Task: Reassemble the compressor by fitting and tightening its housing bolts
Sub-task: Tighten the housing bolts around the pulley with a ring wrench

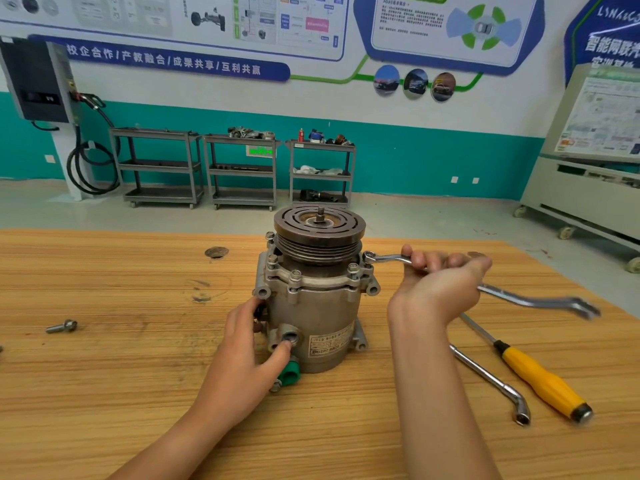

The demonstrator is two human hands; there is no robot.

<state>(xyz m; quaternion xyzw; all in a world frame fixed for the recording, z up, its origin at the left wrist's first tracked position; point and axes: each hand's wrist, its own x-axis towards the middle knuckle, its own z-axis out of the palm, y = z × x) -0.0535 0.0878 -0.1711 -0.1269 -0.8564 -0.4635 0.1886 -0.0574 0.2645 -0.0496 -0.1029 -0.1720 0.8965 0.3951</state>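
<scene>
The grey compressor stands upright on the wooden table, its grooved pulley on top. Several housing bolts sit in the flange below the pulley. My right hand is shut on a double-ended ring wrench whose ring end sits on a bolt at the flange's right side. My left hand presses against the compressor's lower left side, thumb on a port and fingers spread around the body. A loose bolt lies at the table's left.
A bent socket wrench and a yellow-handled screwdriver lie on the table to the right. A knot hole marks the table behind the compressor. Three metal shelf carts stand by the far wall.
</scene>
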